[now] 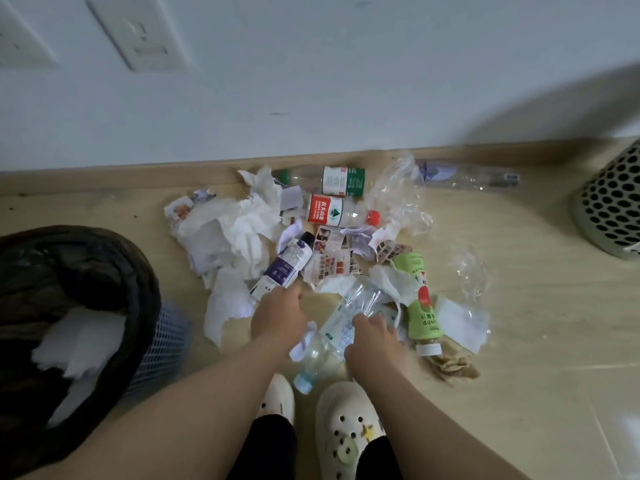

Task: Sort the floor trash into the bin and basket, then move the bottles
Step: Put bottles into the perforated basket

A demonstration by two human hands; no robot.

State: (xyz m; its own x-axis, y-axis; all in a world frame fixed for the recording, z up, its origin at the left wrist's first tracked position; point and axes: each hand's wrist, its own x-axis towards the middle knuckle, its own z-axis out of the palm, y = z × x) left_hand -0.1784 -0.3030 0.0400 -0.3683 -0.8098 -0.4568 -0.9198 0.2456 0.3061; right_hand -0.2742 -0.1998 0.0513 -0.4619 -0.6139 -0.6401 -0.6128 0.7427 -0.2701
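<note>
Across the top, a white wall (346,81); below it, pale wood-look floor (536,341). At the left edge, a blue mesh bin (166,344) lined with a black bag, white paper inside. Far right, a grey perforated basket (609,209), well apart from the heap. Between them, crumpled white paper (228,237), printed scraps and clear plastic film (398,199) strewn out from the baseboard. Lying among it: a red-label bottle (332,211), a green-and-white-label bottle (339,181) just behind it, a green-label bottle (420,299) toward the right. Nearest, cream clogs (346,427). Left hand (278,313) closed round the lower end of a purple-label bottle (287,265), tilted up off the paper. Right hand (375,341), just beside, fingers curled over the middle of a clear bottle (332,334) with a pale blue cap pointing at the clogs.
</note>
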